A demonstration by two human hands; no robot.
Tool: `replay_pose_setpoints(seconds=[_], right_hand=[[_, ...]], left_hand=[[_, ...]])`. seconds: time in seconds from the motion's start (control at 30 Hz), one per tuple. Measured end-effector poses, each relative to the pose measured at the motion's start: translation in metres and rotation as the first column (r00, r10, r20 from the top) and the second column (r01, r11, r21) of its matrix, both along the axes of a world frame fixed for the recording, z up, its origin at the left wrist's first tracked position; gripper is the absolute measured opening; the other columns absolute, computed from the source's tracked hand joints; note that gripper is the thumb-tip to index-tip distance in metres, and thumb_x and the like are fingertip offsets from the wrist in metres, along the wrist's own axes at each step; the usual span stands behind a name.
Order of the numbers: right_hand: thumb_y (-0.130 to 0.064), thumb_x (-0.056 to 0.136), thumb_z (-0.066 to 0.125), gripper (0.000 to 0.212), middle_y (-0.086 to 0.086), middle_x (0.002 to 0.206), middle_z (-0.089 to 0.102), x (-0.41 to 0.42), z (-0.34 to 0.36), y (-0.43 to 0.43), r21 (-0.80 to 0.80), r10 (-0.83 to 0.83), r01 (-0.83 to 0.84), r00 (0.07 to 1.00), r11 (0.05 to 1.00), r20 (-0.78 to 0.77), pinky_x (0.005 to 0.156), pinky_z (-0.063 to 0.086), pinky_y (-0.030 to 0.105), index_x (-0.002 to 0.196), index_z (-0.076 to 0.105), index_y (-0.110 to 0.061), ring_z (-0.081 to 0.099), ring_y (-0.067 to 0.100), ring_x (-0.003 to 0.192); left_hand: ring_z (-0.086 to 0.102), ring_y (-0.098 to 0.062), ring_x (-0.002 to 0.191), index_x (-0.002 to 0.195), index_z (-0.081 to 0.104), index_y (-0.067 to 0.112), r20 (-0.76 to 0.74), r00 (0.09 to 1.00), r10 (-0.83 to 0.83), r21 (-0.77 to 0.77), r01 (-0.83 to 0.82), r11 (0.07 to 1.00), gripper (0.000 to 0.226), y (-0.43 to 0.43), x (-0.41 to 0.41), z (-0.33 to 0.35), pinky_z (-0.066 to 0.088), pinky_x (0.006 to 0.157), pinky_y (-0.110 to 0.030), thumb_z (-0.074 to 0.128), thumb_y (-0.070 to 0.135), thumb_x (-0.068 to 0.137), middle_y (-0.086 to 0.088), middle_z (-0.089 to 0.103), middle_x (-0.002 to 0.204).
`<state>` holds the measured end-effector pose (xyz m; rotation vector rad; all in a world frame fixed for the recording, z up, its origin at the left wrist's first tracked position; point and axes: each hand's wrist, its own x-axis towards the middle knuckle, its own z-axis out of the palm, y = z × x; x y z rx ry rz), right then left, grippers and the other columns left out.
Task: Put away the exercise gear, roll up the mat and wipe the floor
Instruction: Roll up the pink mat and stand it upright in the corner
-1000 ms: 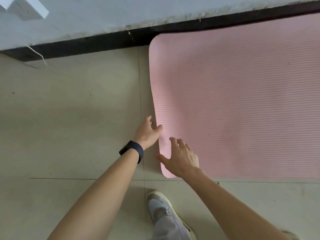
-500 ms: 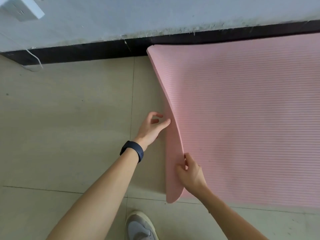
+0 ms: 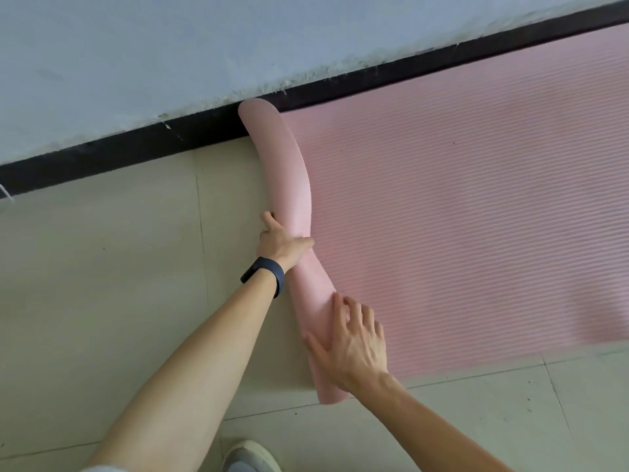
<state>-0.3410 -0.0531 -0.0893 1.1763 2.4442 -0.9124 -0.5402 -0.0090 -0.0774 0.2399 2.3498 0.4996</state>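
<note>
The pink exercise mat (image 3: 459, 216) lies flat on the tiled floor (image 3: 102, 267), its far long edge against the black skirting board (image 3: 102, 155). Its short end is turned over into the first loose fold (image 3: 289, 172). That fold's long axis runs away from the person, from the near corner up to the skirting, and it bows in the middle rather than lying straight. All the unrolled length stretches off to the right, so the roll has to travel rightward, square to that axis.

The left hand (image 3: 280, 241), with a dark wristband (image 3: 269, 272), sits about midway along the fold. Its grip is closed round the turned-over edge, fingers tucked behind and thumb laid across the top. The right hand (image 3: 357, 349) is nearer the person, close to the near end. Its grip is open, with straight fingers spread and pressing flat on the fold, holding nothing.

No hand covers the far end by the skirting, which is likely why the fold curves. Both hands probably need to spread along the axis before pushing right, or the roll may come out skewed
</note>
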Motion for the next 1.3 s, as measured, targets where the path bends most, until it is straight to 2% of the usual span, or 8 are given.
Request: replay_pose_setpoints(seconds=[0.1,0.2,0.33,0.5,0.73,0.93,1.13,1.3], right_hand=[[-0.077,0.069,0.047,0.104,0.0,0.141,0.034,-0.004,-0.008,-0.014,-0.074,-0.066,0.07,0.996,0.995,0.056,0.091,0.045,0.041,0.15,0.019,-0.018,0.043,0.028,0.122],[-0.055,0.071,0.055,0.077,0.001,0.124,0.044,-0.007,-0.012,-0.024,-0.031,-0.132,0.133,0.991,0.991,0.02,0.081,0.046,0.037,0.137,0.036,-0.02,0.045,0.027,0.111],[-0.036,0.075,0.055,0.05,-0.003,0.1,0.055,-0.001,0.0,-0.014,-0.297,-0.316,0.284,0.947,0.912,-0.066,0.073,0.051,0.037,0.122,0.041,-0.025,0.058,0.024,0.084],[-0.03,0.079,0.059,0.058,-0.002,0.101,0.06,0.026,0.011,0.021,-0.417,-0.41,0.314,0.898,0.853,-0.161,0.061,0.042,0.026,0.131,0.035,-0.032,0.057,0.019,0.079],[-0.047,0.068,0.051,0.051,-0.005,0.101,0.06,0.065,0.018,0.026,-0.46,-0.418,0.356,0.908,0.813,-0.037,0.071,0.051,0.038,0.117,0.042,-0.035,0.059,0.017,0.086],[-0.063,0.073,0.048,0.095,-0.003,0.145,0.028,0.066,0.02,0.018,0.016,-0.238,0.24,0.968,0.971,-0.078,0.099,0.039,0.042,0.151,0.006,-0.028,0.038,0.025,0.124],[-0.039,0.078,0.057,0.091,0.0,0.14,0.032,0.06,0.016,0.021,-0.144,-0.359,0.34,0.922,0.929,-0.143,0.087,0.051,0.041,0.151,0.004,-0.026,0.047,0.028,0.118],[-0.036,0.07,0.065,0.082,-0.009,0.125,0.048,0.09,0.013,0.071,-0.303,-0.443,0.379,0.879,0.874,-0.177,0.079,0.044,0.029,0.145,0.03,-0.035,0.055,0.016,0.1]], left_hand=[[0.051,-0.029,0.067,0.13,0.023,0.016,-0.119,0.99,-0.074,-0.046,0.069,0.997,0.066,0.003,0.006,-0.004,0.041,0.063,-0.033,0.065,0.023,0.079,-0.018,0.048,0.12],[0.055,-0.03,0.071,0.131,0.022,0.019,-0.145,0.982,-0.117,-0.041,0.112,0.993,0.07,0.002,0.009,-0.008,0.045,0.067,-0.035,0.067,0.03,0.079,-0.016,0.044,0.119],[0.054,-0.025,0.104,0.123,0.028,0.035,0.154,0.984,0.087,0.226,-0.121,0.967,0.079,-0.003,0.004,-0.001,0.048,0.089,-0.041,0.076,0.063,0.067,-0.004,0.04,0.124],[0.065,-0.027,0.089,0.126,0.033,0.038,0.54,0.818,0.199,0.319,-0.418,0.851,0.057,-0.006,-0.001,0.011,0.057,0.082,-0.049,0.073,0.041,0.085,-0.007,0.064,0.119],[0.058,-0.022,0.09,0.141,0.01,0.033,0.175,0.985,0.0,0.288,-0.052,0.956,0.094,0.038,0.043,0.024,0.047,0.079,-0.035,0.077,0.027,0.076,-0.003,0.042,0.122],[0.051,-0.04,0.111,0.15,-0.005,0.035,-0.057,0.997,-0.043,0.06,0.047,0.997,0.097,0.059,0.071,0.014,0.039,0.074,-0.039,0.062,0.043,0.081,-0.015,0.047,0.125],[0.038,-0.036,0.13,0.152,0.001,0.043,0.019,0.999,-0.05,0.128,0.048,0.991,0.098,0.063,0.071,0.015,0.037,0.101,-0.049,0.053,0.077,0.077,-0.018,0.042,0.141],[0.057,-0.025,0.108,0.146,0.018,0.046,0.39,0.911,0.133,0.371,-0.287,0.883,0.084,0.051,0.055,0.014,0.047,0.091,-0.044,0.07,0.05,0.08,0.001,0.054,0.129]])
